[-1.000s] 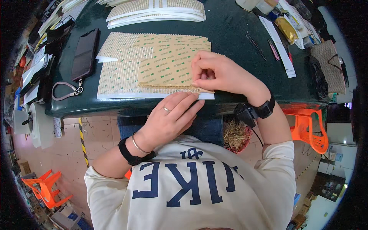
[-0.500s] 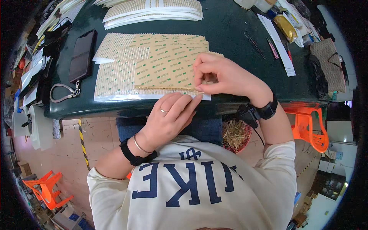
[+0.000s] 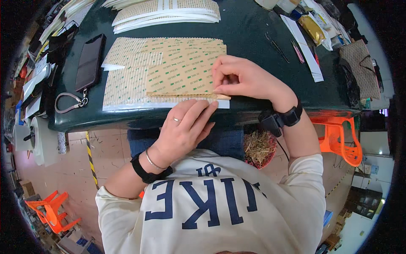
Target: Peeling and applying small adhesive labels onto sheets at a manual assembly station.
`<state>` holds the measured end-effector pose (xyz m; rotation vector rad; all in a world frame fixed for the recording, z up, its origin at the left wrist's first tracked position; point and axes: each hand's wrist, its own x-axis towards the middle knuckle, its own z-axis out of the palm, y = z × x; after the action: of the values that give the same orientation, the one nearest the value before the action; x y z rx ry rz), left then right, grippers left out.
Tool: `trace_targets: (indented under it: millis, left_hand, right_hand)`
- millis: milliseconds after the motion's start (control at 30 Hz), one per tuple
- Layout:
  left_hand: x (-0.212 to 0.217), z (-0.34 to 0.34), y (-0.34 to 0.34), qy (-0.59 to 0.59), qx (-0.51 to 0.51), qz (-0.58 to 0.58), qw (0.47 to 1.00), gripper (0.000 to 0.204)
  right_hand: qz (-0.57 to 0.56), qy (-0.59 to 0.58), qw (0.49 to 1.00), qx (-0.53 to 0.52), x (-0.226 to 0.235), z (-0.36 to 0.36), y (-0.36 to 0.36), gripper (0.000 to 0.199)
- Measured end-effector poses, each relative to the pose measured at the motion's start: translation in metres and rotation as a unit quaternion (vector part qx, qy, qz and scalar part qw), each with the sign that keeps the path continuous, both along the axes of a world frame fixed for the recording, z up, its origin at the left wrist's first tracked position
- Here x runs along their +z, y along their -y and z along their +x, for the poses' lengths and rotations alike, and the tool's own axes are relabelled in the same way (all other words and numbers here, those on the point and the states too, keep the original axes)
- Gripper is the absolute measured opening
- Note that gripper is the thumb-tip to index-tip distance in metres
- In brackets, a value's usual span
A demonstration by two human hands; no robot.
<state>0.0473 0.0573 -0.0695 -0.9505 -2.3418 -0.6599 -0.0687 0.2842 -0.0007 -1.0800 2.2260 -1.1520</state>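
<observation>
A white-edged sheet of adhesive (image 3: 122, 91) with rows of narrow tan strips lies at the table's near edge. On its right part rests a tan backing paper (image 3: 182, 70) with green print. Along that paper's near edge runs a thin tan strip (image 3: 177, 95); its loose end shows beside my right thumb. My right hand (image 3: 249, 80) is closed in a pinch at this strip, though the fingertips partly hide the grip. My left hand (image 3: 182, 127) lies with fingers stretched over the sheet's near edge, fingertips close to the strip.
A phone (image 3: 90, 63) with a wrist loop lies left of the sheet. Behind is a stack of similar sheets (image 3: 167, 17). To the right are tweezers (image 3: 277, 46), a pink-handled tool (image 3: 297, 51) and a long white strip (image 3: 302, 48). Orange stools (image 3: 340, 139) stand on the floor.
My right hand has shifted slightly up and left, and a tan strip end now shows by its thumb. My left fingertips have moved slightly left.
</observation>
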Motion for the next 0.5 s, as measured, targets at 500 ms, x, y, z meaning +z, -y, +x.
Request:
trace_targets:
  millis: [500]
  left_hand:
    - [-0.0047,0.0017,-0.0052,-0.003,0.025,-0.021,0.999,0.057]
  right_hand:
    - [0.028,0.011,0.999,0.027,0.0006,0.0062,-0.0035,0.011]
